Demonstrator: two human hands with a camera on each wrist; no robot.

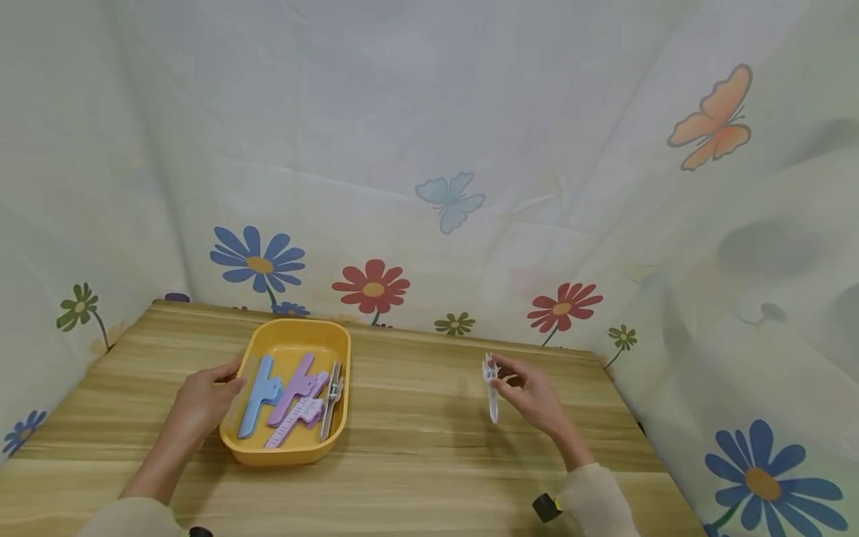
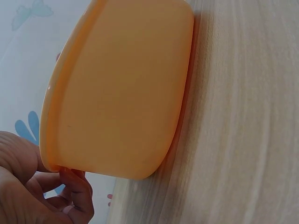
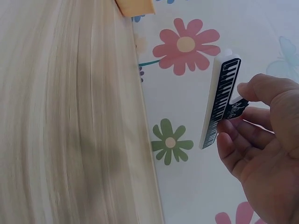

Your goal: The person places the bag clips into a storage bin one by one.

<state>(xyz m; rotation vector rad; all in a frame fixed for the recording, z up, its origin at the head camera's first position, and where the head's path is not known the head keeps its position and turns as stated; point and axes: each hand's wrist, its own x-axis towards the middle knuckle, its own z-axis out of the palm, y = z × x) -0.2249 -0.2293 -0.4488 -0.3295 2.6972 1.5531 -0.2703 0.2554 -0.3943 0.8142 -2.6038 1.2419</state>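
Note:
With thumb and fingers my left hand (image 1: 204, 399) pinches the left rim of a yellow plastic tray (image 1: 341, 339). Inside the tray lie a blue clip (image 1: 253, 406), a plain purple clip (image 1: 295, 391), a purple patterned clip (image 1: 291, 425) and another clip (image 1: 329, 410) standing on its edge by the right wall. My right hand (image 1: 533, 395) holds a white clip (image 1: 493, 403) above the table, right of the tray. In the right wrist view, that clip shows a black piano-key print (image 3: 224, 88), and thumb and fingers pinch its handle.
A wood-grain table (image 1: 409, 447) carries the tray on its left side. White cloth (image 1: 376, 112) printed with flowers and butterflies hangs behind it and along both sides. Near the right sleeve (image 1: 597, 500) is a small black object (image 1: 546, 508).

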